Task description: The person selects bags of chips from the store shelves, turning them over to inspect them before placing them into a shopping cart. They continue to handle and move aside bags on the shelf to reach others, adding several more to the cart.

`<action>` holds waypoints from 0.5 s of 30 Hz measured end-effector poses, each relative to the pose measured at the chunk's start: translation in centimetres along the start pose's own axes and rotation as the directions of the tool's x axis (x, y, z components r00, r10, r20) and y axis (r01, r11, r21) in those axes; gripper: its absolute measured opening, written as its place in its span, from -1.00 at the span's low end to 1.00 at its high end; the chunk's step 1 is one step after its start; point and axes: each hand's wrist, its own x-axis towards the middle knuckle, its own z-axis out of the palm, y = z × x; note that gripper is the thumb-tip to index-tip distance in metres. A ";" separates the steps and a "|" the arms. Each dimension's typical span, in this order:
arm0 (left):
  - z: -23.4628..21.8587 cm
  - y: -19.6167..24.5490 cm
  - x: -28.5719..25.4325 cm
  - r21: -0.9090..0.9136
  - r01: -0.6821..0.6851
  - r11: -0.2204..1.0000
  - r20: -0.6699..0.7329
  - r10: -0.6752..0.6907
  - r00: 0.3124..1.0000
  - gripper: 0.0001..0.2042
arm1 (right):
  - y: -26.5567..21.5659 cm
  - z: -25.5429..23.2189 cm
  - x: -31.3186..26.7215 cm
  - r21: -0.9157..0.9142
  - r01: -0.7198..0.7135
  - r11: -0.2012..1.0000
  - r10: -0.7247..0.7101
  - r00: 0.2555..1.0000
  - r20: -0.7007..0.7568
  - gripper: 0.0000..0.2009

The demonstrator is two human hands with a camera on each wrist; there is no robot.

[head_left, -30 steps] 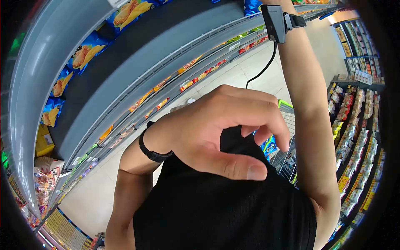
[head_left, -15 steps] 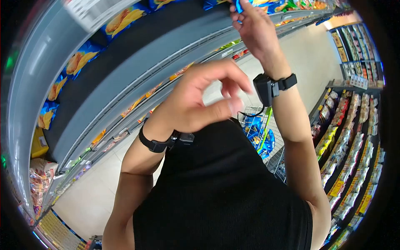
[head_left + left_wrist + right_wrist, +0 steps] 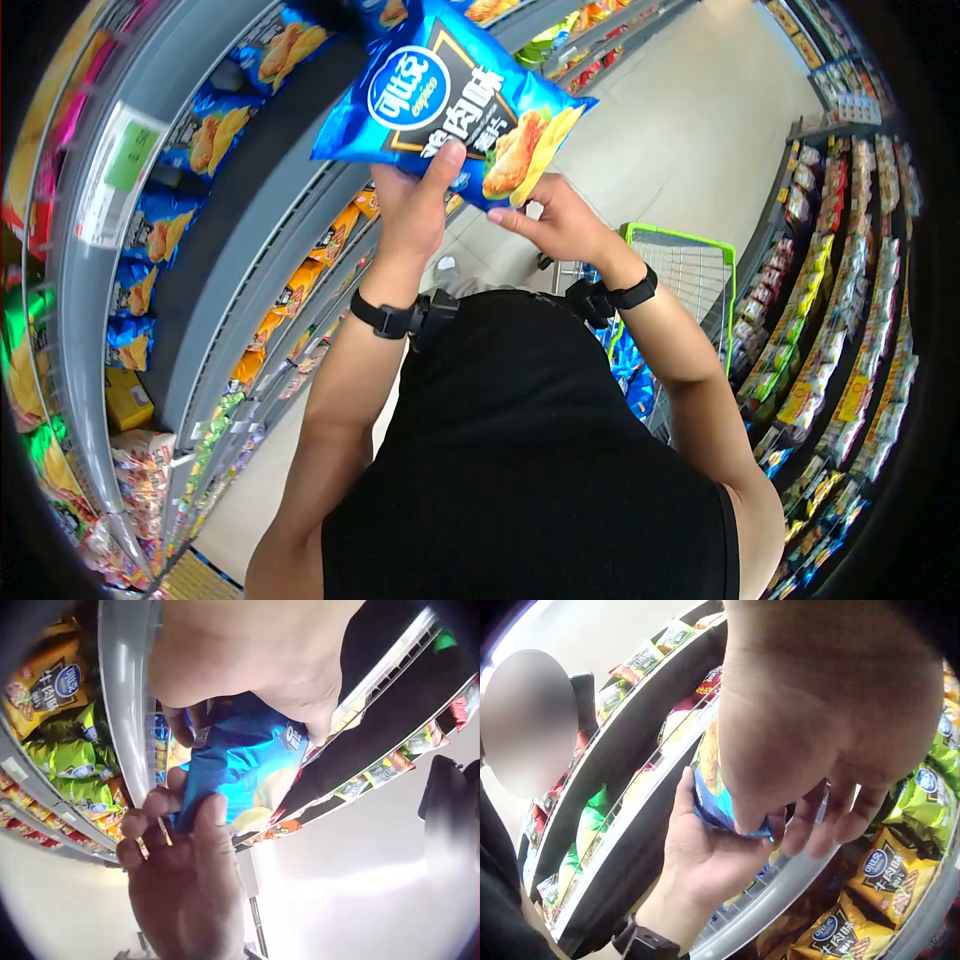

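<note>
A blue bag of chips [image 3: 440, 100] with a chicken picture is held up in front of the body, printed side facing the head camera. My left hand [image 3: 412, 205] grips its lower edge, thumb lying over the front. At the lower right corner, my right hand [image 3: 565, 222] pinches the bag between thumb and fingers. The left wrist view shows the blue bag [image 3: 240, 765] between both hands, the right hand's thumb [image 3: 216, 832] pressed on it. In the right wrist view, the left palm [image 3: 712, 859] supports the bag from below; the right hand covers much of it.
To the left runs a curved grey shelf [image 3: 235, 190] with more blue chip bags [image 3: 205, 140] and a price card [image 3: 122, 175]. A cart with a green rim [image 3: 680, 232] stands at the right, blue bags [image 3: 630, 370] inside it. Racks of small packets [image 3: 830, 270] line the far right.
My right hand, stretched out to the shelf with something blue in its fingers, has come back with the chip bag. My left hand, empty before, has moved up and taken hold of it too.
</note>
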 end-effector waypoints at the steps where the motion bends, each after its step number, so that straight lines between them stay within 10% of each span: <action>1: 0.5 -0.3 -0.6 0.014 0.029 0.999 -0.009 -0.029 1.000 -0.42 | 0.1 -0.3 -0.9 0.017 0.000 1.000 0.000 1.000 0.000 -0.73; 6: 0.5 -1.9 -2.8 0.130 0.176 0.976 0.005 -0.178 0.984 -0.43 | 2.4 -2.5 -6.4 -0.058 -0.124 0.991 0.127 0.991 0.049 -0.63; 9: 0.7 -2.7 -3.3 0.228 0.248 0.942 0.098 -0.275 0.956 -0.42 | 4.5 -4.0 -10.0 0.232 -0.355 0.905 0.404 0.890 -0.212 -0.76; 15: 3.7 -4.7 -3.8 0.448 0.262 0.855 0.356 -0.440 0.825 -0.42 | 3.9 -8.5 -12.8 0.501 -0.143 0.854 0.377 0.834 -0.404 -0.63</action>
